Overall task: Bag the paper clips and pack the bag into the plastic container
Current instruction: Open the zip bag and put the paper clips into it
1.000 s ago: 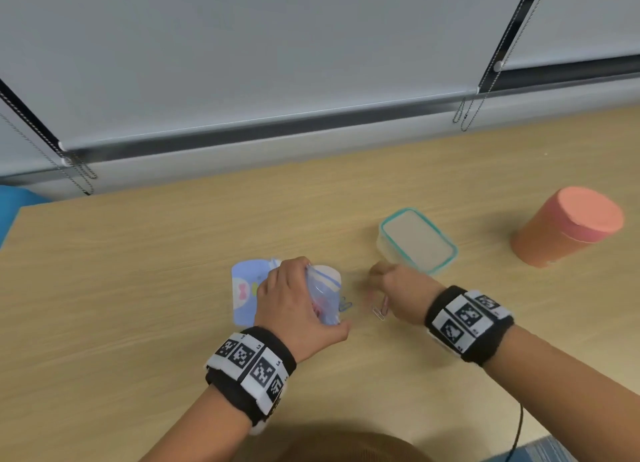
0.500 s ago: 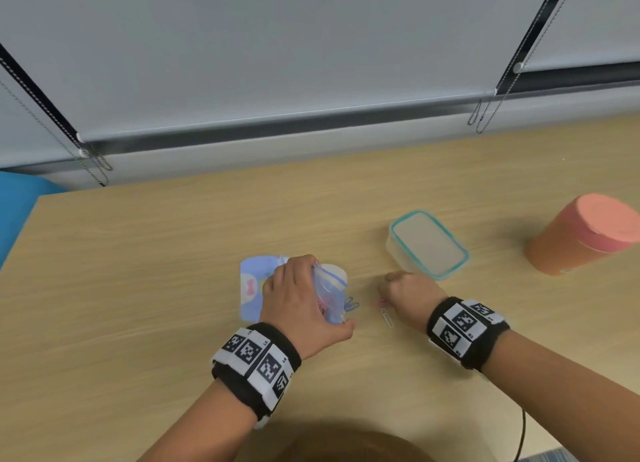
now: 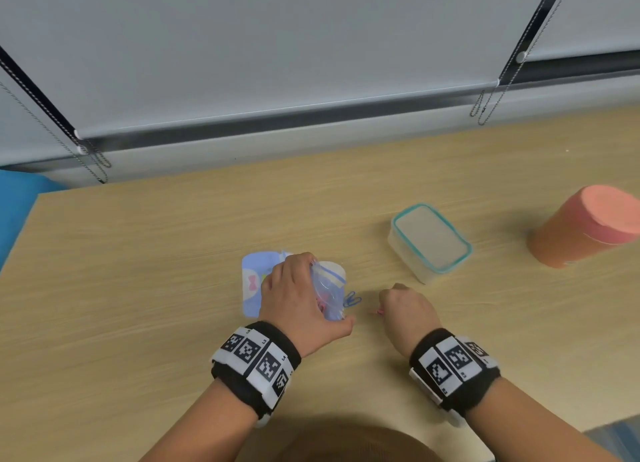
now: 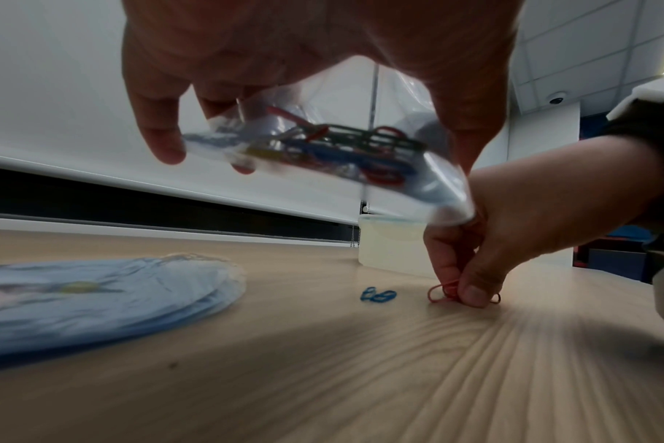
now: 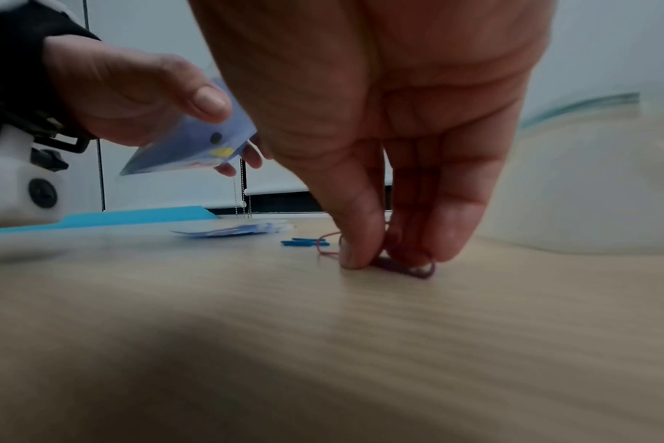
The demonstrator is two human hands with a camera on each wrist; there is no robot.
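Bagging stage, nearly complete. Compared with a second ago, the right hand [image 3: 407,311] has drawn back from beside the plastic container [image 3: 430,242] toward the person and now pinches a red paper clip [image 4: 442,292] against the table [image 3: 173,323] between thumb and fingertips [image 5: 355,251], fingers pointing steeply down; the clip is not yet lifted. The left hand [image 3: 294,298] has kept its place, raised just above the table, thumb and fingers curled round the clear zip bag [image 4: 323,156], which already carries a cluster of coloured clips and is tilted with its mouth toward the right hand. Two blue paper clips [image 3: 352,300] lie loose between the hands. A stack of spare blue bags [image 3: 252,281] lies flat under the left hand. The container stands lidded, well apart from the bag, so packing has yet to begin. An orange canister [image 3: 585,229] stands at far right.
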